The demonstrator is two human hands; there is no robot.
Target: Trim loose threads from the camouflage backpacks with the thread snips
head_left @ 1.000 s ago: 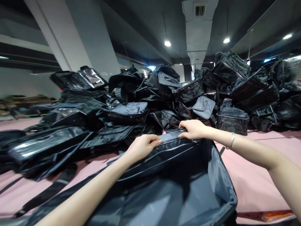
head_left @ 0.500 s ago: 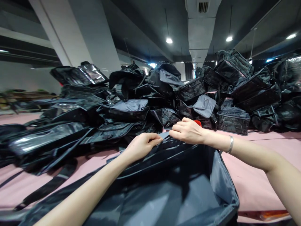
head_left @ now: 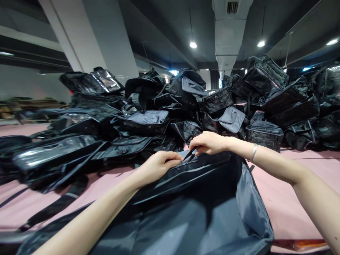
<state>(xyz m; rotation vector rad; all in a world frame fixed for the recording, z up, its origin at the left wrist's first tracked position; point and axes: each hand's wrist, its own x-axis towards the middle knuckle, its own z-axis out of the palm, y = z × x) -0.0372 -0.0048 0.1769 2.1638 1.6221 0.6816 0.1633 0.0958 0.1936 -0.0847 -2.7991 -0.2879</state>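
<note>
A large open black bag with grey lining lies in front of me on the pink table. My left hand is closed, pinching the bag's far rim. My right hand is closed just to its right, fingers pinched on a small dark tab, perhaps a zipper pull, at the same rim. A bracelet sits on my right wrist. The two hands are a few centimetres apart.
A big heap of black bags covers the table behind the open bag, spreading left and right. A loose black strap lies at the left. A grey pillar and ceiling lights stand beyond. An orange object lies at the lower right.
My right hand has slid left along the rim toward my left hand and now pinches a small dark tab. The left hand has kept its grip.
</note>
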